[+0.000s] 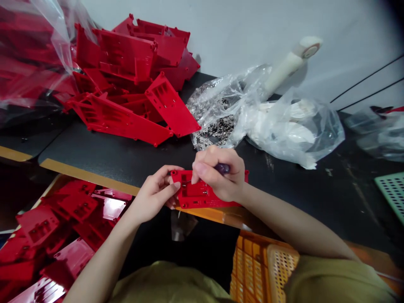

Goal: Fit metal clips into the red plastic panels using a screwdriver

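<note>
At the front edge of the table lies a red plastic panel with recessed slots and small metal pieces in them. My left hand grips its left end, thumb on top and fingers at the far side and below. Over the panel's middle and right part, my right hand is closed around a screwdriver with a dark purple handle. Its thin shaft points left toward a metal piece in the upper left slot. My right hand hides part of the panel, and whether the tip touches the metal cannot be made out.
Red panels are heaped at the back left beside a clear bag. A plastic bag of small metal parts and a bag of white pieces lie behind my hands. Crates hold more panels left; an orange basket stands below.
</note>
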A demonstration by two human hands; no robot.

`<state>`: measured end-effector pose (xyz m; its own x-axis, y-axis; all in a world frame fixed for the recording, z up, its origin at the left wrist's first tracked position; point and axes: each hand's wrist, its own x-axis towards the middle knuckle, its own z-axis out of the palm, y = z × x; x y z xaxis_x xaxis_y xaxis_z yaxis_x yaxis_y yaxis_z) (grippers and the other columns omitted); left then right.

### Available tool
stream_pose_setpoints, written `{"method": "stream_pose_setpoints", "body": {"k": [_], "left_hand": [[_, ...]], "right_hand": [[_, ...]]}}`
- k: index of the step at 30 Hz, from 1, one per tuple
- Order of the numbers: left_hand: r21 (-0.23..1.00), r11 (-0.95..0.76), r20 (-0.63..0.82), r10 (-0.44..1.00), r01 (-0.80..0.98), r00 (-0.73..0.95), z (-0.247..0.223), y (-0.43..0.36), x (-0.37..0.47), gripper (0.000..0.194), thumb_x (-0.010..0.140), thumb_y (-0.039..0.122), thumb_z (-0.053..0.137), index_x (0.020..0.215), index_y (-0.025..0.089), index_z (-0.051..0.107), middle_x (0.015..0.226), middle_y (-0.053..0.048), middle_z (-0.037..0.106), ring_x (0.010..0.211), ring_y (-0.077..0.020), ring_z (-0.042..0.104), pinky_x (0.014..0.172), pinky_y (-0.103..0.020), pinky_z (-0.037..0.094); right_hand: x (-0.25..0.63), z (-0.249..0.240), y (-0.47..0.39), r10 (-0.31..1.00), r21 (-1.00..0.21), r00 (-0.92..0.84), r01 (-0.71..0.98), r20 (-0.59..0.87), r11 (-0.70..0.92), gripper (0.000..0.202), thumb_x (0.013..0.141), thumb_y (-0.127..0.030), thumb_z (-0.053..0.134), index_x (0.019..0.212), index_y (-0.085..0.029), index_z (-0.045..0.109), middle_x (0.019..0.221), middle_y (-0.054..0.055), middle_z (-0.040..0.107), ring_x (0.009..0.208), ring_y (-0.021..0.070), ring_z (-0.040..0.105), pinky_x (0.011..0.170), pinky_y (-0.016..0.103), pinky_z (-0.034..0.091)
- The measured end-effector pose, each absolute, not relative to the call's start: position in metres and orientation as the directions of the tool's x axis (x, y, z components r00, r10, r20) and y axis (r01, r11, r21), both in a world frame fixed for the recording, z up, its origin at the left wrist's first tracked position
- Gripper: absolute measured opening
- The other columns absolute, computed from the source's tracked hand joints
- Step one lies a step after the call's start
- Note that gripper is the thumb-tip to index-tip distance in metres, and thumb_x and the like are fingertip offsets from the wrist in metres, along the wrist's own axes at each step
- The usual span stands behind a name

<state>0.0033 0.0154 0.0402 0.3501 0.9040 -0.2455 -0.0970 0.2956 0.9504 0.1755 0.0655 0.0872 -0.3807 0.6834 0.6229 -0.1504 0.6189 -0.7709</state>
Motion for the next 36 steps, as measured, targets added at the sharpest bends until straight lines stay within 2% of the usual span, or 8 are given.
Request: {"method": "stream_pose_setpoints", "body": {"k": [7,12,22,26,28,31,33,36], "left_hand": [[0.947,0.301,-0.25,0.908,-0.11,0.337,0.041,0.015,0.004,0.032,0.088,0.031,0.062,0.117,0.022,0.054,0.064,0.008,0.058,0.049,-0.0069,0.059,0.047,-0.016,0.054],[0.951,0.294,-0.249,0.915,-0.101,0.317,0.042,0.014,0.006,0.027,0.088,0.031,0.061,0.113,0.022,0.056,0.063,0.008,0.058,0.047,-0.0064,0.058,0.046,-0.015,0.053],[0.947,0.308,-0.27,0.917,-0.088,0.294,0.046,0.014,0.009,0.036,0.083,0.038,0.066,0.111,0.019,0.054,0.059,0.007,0.059,0.044,-0.0076,0.057,0.045,-0.016,0.052],[0.951,0.301,-0.266,0.916,-0.075,0.301,0.044,0.014,0.01,0.038,0.083,0.036,0.066,0.114,0.018,0.053,0.06,0.006,0.062,0.043,-0.0076,0.057,0.044,-0.016,0.051],[0.946,0.316,-0.281,0.912,-0.076,0.3,0.044,0.014,0.01,0.037,0.083,0.035,0.065,0.114,0.017,0.053,0.06,0.005,0.062,0.043,-0.0075,0.057,0.043,-0.015,0.051],[0.942,0.325,-0.287,0.91,-0.083,0.299,0.044,0.014,0.01,0.037,0.083,0.034,0.065,0.113,0.017,0.054,0.059,0.005,0.062,0.043,-0.0072,0.057,0.042,-0.014,0.05],[0.945,0.316,-0.276,0.911,-0.088,0.307,0.044,0.015,0.009,0.036,0.083,0.034,0.065,0.112,0.016,0.055,0.059,0.005,0.061,0.043,-0.007,0.057,0.042,-0.014,0.049],[0.944,0.316,-0.273,0.907,-0.089,0.321,0.043,0.016,0.008,0.036,0.084,0.034,0.064,0.113,0.016,0.054,0.058,0.006,0.061,0.042,-0.0071,0.057,0.043,-0.014,0.049]], "right_hand": [[0.176,0.089,0.063,0.71,-0.782,-0.328,-0.229,0.623,0.58,0.03,0.091,-0.014,0.054,0.063,-0.018,0.043,0.058,-0.006,0.045,0.047,0.0054,0.049,0.046,0.022,0.036],[0.177,0.088,0.065,0.662,-0.76,-0.402,-0.153,0.632,0.632,0.029,0.089,-0.015,0.056,0.064,-0.019,0.042,0.057,-0.006,0.045,0.047,0.0055,0.048,0.045,0.022,0.033],[0.176,0.088,0.064,0.63,-0.776,-0.472,-0.229,0.616,0.588,0.032,0.09,-0.014,0.056,0.063,-0.018,0.04,0.056,-0.006,0.048,0.048,0.004,0.043,0.048,0.022,0.032],[0.177,0.092,0.068,0.736,-0.84,-0.425,-0.13,0.527,0.527,0.034,0.093,-0.028,0.056,0.061,-0.018,0.048,0.055,-0.005,0.054,0.049,0.0045,0.047,0.051,0.021,0.038],[0.178,0.095,0.072,0.85,-0.896,-0.285,-0.112,0.444,0.43,0.039,0.091,-0.037,0.058,0.059,-0.019,0.048,0.051,-0.005,0.056,0.043,0.0048,0.048,0.045,0.02,0.037],[0.177,0.1,0.076,0.942,-0.939,-0.082,-0.149,0.324,0.31,0.043,0.085,-0.046,0.064,0.057,-0.02,0.046,0.047,-0.006,0.058,0.032,0.0041,0.042,0.032,0.018,0.028],[0.175,0.103,0.076,0.952,-0.953,-0.096,-0.121,0.29,0.278,0.043,0.081,-0.047,0.068,0.058,-0.02,0.045,0.049,-0.006,0.059,0.03,0.0033,0.041,0.029,0.017,0.026],[0.172,0.104,0.073,0.943,-0.962,-0.194,-0.067,0.271,0.263,0.04,0.08,-0.047,0.069,0.063,-0.02,0.045,0.053,-0.007,0.06,0.031,0.0028,0.043,0.031,0.016,0.031]]}}
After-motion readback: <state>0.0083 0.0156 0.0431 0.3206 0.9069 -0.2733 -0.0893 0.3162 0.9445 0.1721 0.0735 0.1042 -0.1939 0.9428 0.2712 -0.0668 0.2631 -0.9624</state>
